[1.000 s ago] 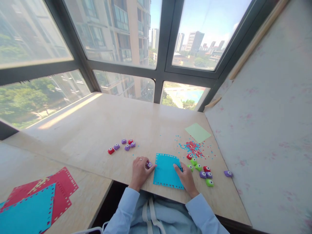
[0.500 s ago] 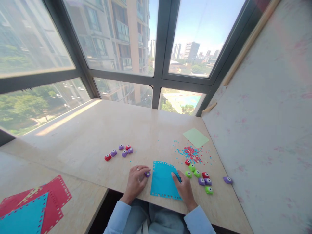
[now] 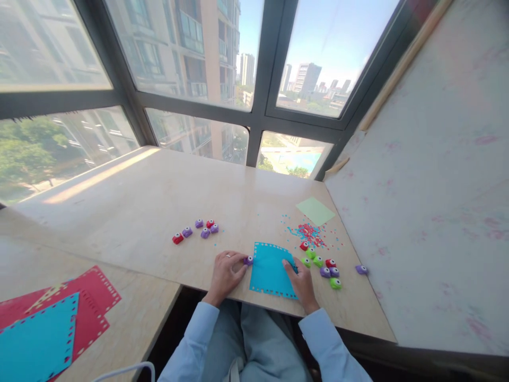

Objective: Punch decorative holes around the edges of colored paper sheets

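Observation:
My left hand [image 3: 227, 275] is closed, with a small purple craft hole punch [image 3: 248, 260] between thumb and fingers. That punch is at the left edge of a blue sheet of paper [image 3: 271, 273], whose other borders are lined with punched holes. On the right side, my right hand [image 3: 301, 282] pinches the sheet, thumb on top and its edge bent up slightly. Several more red, green and purple punches lie right of this hand, among them a green punch [image 3: 335, 283].
Red and blue confetti [image 3: 310, 233] is scattered at the right, beside a pale green sheet [image 3: 315, 211]. More punches, including a red one [image 3: 177, 238], stand to the left. Punched red sheets [image 3: 99, 289] and a blue sheet [image 3: 43, 339] lie at lower left. A wall borders the right side.
My left hand has brought the purple punch closer to the paper's left edge, and they now appear to meet. My right hand keeps its grip on the paper. The view has tilted down.

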The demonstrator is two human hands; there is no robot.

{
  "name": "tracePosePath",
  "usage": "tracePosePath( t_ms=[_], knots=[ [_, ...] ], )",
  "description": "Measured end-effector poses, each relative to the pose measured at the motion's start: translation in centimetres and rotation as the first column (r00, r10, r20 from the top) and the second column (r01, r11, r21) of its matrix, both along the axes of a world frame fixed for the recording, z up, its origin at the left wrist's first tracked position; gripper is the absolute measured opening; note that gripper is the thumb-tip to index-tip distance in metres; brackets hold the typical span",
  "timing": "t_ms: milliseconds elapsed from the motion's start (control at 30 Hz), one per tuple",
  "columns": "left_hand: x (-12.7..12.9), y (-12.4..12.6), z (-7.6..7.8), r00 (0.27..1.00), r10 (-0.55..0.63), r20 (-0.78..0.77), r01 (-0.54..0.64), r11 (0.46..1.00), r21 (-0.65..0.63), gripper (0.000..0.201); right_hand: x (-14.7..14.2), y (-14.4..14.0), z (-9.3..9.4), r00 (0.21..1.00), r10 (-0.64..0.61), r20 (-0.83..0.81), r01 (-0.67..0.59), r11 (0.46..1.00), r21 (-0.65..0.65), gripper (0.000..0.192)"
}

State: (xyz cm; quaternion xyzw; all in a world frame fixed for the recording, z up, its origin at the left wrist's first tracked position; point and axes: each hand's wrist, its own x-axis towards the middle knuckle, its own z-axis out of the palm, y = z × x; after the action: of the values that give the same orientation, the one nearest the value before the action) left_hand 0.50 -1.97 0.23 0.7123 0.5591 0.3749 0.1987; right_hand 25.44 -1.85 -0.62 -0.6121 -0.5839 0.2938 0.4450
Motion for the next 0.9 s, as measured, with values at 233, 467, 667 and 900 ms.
tracePosePath(
  t_ms=[233, 467, 667, 900],
  knots=[
    [-0.1, 0.1, -0.2, 1.000, 0.013, -0.001, -0.013, 1.000, -0.001, 0.026, 0.5, 1.0, 0.0, 1.000, -0.019, -0.002, 0.019, 1.000, -0.012, 0.055],
    [-0.1, 0.3, -0.8, 0.999, 0.006, -0.033, -0.006, 1.000, -0.010, 0.027, 0.9, 1.4, 0.5, 1.000, 0.016, -0.019, -0.016, 0.999, -0.048, 0.052],
    [-0.1, 0.3, -0.7, 0.999, -0.011, -0.052, 0.012, 1.000, 0.012, 0.042, 1.0, 1.1, 0.5, 0.999, 0.006, -0.049, -0.009, 0.999, -0.049, 0.054],
    [-0.2, 0.3, -0.5, 0.998, -0.007, -0.066, 0.007, 1.000, 0.005, 0.034, 1.2, 1.0, 0.4, 0.998, 0.040, -0.041, -0.043, 0.996, -0.077, 0.053]
  ],
)
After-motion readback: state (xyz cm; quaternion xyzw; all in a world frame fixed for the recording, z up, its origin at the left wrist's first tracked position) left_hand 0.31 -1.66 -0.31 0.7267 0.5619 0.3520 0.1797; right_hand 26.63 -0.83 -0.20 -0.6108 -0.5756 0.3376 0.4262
